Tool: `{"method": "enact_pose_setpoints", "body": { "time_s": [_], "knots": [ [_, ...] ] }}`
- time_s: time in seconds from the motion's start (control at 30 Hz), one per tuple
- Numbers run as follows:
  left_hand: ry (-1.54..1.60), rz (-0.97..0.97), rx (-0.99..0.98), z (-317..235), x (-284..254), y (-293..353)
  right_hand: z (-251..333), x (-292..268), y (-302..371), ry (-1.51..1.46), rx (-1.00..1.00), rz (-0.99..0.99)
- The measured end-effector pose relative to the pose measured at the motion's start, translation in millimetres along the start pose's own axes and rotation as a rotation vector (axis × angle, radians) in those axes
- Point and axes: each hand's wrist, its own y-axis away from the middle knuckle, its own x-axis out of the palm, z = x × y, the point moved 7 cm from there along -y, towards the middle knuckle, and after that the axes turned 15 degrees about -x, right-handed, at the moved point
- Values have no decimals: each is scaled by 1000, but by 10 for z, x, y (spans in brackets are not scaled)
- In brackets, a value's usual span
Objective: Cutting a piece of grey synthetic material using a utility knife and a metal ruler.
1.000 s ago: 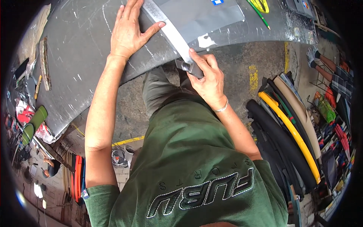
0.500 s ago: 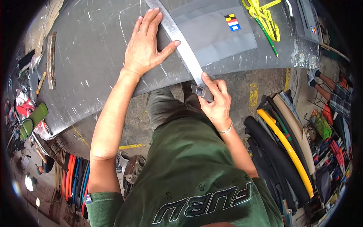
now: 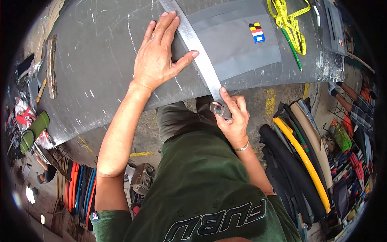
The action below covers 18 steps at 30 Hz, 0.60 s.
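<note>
A long steel ruler (image 3: 192, 40) lies at a slant over the dark table, its near end jutting past the front edge. My left hand (image 3: 156, 60) is spread flat on the table, left of the ruler, with fingertips and thumb on the metal. My right hand (image 3: 236, 117) is closed round the ruler's near end, index finger along its edge. A small dark metal piece (image 3: 217, 109) shows there; whether it belongs to the ruler is unclear. A grey fabric panel (image 3: 234, 60) lies right of the ruler, partly beneath it, bearing a small multicoloured flag patch (image 3: 257, 33).
At the table's (image 3: 100, 60) right lie a yellow tape measure (image 3: 297, 38) and a green pencil (image 3: 292, 50). A worn wooden stick (image 3: 51, 66) rests at the left. Material rolls (image 3: 298, 161) stand below right, near another person's legs (image 3: 346, 97). Coloured rolls (image 3: 76, 189) stand lower left.
The whole table scene has shifted slightly down and to the right in the view. Both hands keep their places on the ruler.
</note>
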Motion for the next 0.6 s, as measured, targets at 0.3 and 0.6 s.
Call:
{"method": "enact_pose_setpoints", "body": {
  "time_s": [0.3, 0.6],
  "knots": [
    [-3, -6, 1, -14, -8, -19, 5, -3, -11, 19, -10, -6],
    [32, 24, -14, -10, 25, -13, -2, -11, -12, 25, -16, -29]
  ]
}}
